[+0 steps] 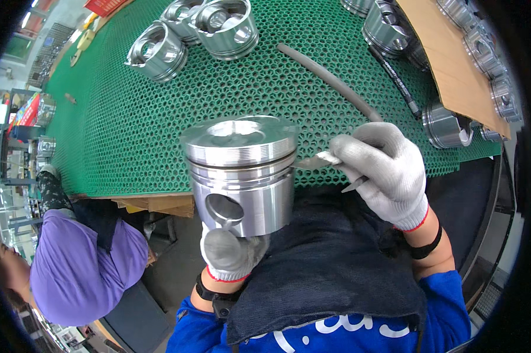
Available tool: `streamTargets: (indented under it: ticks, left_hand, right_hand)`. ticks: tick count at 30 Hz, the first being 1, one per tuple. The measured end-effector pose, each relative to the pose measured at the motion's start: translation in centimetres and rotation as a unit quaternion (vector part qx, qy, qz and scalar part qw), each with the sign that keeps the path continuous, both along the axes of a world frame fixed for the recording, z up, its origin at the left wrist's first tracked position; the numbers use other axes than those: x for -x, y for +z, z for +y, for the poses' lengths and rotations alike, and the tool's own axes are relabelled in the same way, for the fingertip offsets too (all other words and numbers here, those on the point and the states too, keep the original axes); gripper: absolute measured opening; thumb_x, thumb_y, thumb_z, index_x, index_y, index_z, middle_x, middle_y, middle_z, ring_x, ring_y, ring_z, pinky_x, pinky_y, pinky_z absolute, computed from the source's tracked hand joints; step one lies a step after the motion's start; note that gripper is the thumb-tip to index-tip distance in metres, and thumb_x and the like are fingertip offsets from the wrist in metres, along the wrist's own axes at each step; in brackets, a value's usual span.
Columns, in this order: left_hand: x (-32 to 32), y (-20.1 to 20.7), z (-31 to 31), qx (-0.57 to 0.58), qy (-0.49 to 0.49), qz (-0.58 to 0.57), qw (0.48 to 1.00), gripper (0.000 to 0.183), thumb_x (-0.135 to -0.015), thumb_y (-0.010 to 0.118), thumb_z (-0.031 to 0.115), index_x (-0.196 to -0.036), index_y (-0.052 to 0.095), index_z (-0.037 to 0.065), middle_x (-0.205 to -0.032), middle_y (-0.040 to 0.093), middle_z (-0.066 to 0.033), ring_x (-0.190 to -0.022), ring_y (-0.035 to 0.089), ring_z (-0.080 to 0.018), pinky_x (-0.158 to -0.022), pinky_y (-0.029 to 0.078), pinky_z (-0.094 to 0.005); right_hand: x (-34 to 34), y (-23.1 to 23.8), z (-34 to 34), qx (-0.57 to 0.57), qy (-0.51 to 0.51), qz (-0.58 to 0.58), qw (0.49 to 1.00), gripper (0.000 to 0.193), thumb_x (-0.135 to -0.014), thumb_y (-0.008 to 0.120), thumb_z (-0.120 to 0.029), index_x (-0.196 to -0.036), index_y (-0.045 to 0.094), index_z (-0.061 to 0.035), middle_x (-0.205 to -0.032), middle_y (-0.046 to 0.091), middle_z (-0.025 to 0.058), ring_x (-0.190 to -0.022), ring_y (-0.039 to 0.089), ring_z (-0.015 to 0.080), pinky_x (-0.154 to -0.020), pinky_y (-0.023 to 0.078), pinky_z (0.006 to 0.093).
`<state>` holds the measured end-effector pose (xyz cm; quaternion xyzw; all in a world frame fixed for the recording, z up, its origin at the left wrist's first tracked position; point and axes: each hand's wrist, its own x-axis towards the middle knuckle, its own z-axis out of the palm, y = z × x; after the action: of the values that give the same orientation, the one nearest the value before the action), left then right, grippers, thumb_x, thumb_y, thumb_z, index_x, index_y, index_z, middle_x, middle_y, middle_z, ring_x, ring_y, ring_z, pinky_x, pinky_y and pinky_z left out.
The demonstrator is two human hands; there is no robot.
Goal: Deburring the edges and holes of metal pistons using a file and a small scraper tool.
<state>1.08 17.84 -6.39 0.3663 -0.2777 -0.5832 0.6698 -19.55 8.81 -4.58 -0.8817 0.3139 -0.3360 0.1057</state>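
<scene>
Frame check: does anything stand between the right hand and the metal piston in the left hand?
Only the pointed metal blade that the right hand grips; its tip reaches the side of the piston at the ring grooves, though contact is unclear. Nothing else visible intervenes.

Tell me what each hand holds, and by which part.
The left hand holds a piston by its lower end; the right hand pinches a blade at the end away from the piston.
</scene>
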Motion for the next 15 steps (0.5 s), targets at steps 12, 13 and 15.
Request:
streamTargets:
  ticks: [12,13,15]
  left_hand:
    - [-4.1,2.1,-1.5,0.047,-0.001,-0.468,0.882,0.068,-0.076,0.081,0.021,-0.133,0.05,-0.001,-0.125,0.059,-0.0157,-0.108,0.062,-0.0286,-0.088,0.052,-0.0388]
    - [-4.2,4.5,-2.4,0.014,-0.066,-0.633,0.772,0.066,-0.074,0.081,0.018,-0.131,0.052,-0.001,-0.124,0.059,-0.0178,-0.107,0.062,-0.0314,-0.089,0.051,-0.0395]
    - [-4.2,5.2,-4.4,0.1,-0.085,-0.771,0.623,0.054,-0.07,0.08,0.021,-0.116,0.061,0.003,-0.113,0.062,-0.0199,-0.1,0.06,-0.0423,-0.087,0.049,-0.0473]
  right_hand:
    - [1.8,-1.4,-4.6,-0.01,-0.174,0.017,0.985,0.035,-0.093,0.061,-0.018,-0.126,0.058,-0.0077,-0.106,0.063,0.0115,-0.086,0.067,0.025,-0.078,0.055,0.034]
    - [3.1,-1.4,-4.4,-0.081,-0.169,0.019,0.982,0.033,-0.096,0.055,-0.018,-0.128,0.057,-0.008,-0.109,0.061,0.0133,-0.086,0.067,0.0254,-0.078,0.055,0.0342]
    - [3.9,-1.2,-3.5,-0.138,-0.12,0.01,0.983,0.033,-0.097,0.053,-0.017,-0.128,0.056,-0.0075,-0.108,0.061,0.0133,-0.084,0.067,0.0231,-0.077,0.055,0.0336]
